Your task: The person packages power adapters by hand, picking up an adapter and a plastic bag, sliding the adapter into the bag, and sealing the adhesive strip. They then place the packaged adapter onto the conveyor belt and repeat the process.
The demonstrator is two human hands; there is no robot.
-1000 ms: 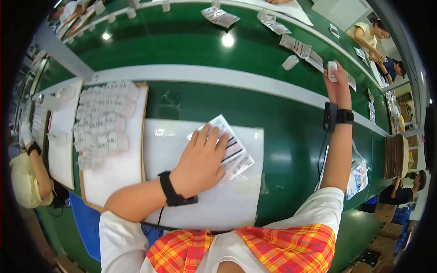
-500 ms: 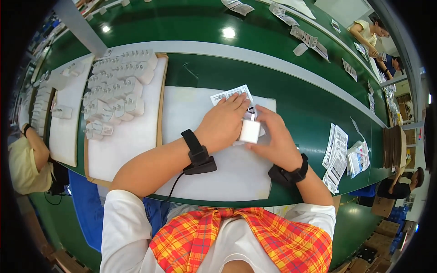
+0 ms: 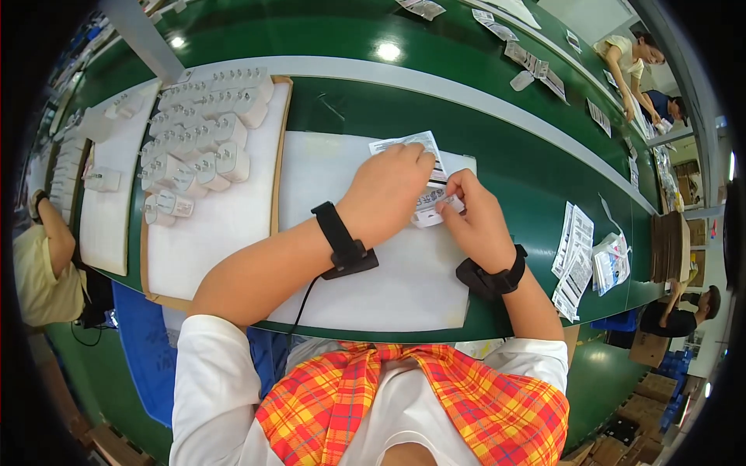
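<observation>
My left hand lies over a white printed bag or leaflet on the pale work mat, its fingers bent down onto it. Just to the right, my right hand pinches the edge of a small white printed packet between thumb and fingers. This packet lies between the two hands, below the upper printed sheet; I cannot tell whether the two are one piece. The white charger is not plainly visible; the packet or my fingers may cover it.
Left of me, rows of white plug chargers stand on a foam-lined board. Printed slips and a stack of plastic packets lie at right. A metal rail crosses behind the mat. Co-workers sit at left and far right.
The bare white charger between my hands is no longer plainly seen; printed material shows there. My left fingers have bent from lying flat, and my right fingers have closed into a pinch.
</observation>
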